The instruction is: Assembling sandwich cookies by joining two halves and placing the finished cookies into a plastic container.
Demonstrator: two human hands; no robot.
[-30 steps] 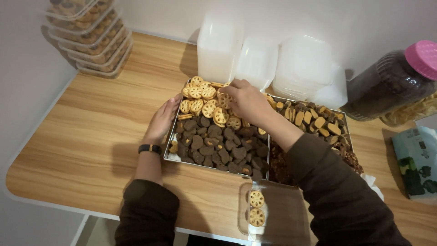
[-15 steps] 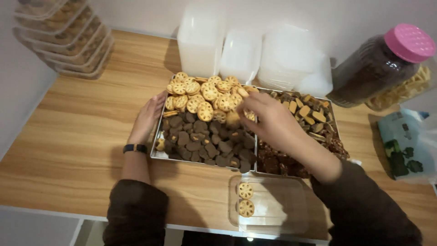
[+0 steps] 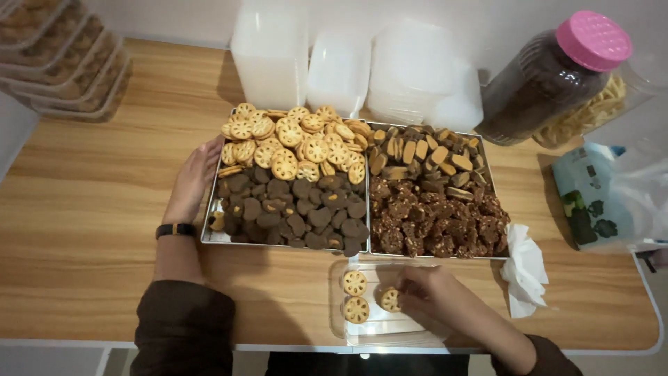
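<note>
Gripping a third cookie (image 3: pixel 390 299), right-hand fingers (image 3: pixel 410 296) join two cookies (image 3: pixel 355 296) in clear box (image 3: pixel 390 335).

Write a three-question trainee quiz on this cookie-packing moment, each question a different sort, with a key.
1. True or false: the right hand is setting a round yellow cookie into the clear plastic container.
2. Multiple choice: the left hand rests against A) the pink-lidded jar, B) the edge of the left metal tray, C) the white tissue.
3. Fill in: apart from the cookie at the fingers, the clear plastic container holds ___ round cookies.

Key: 1 true; 2 B; 3 two.
</note>
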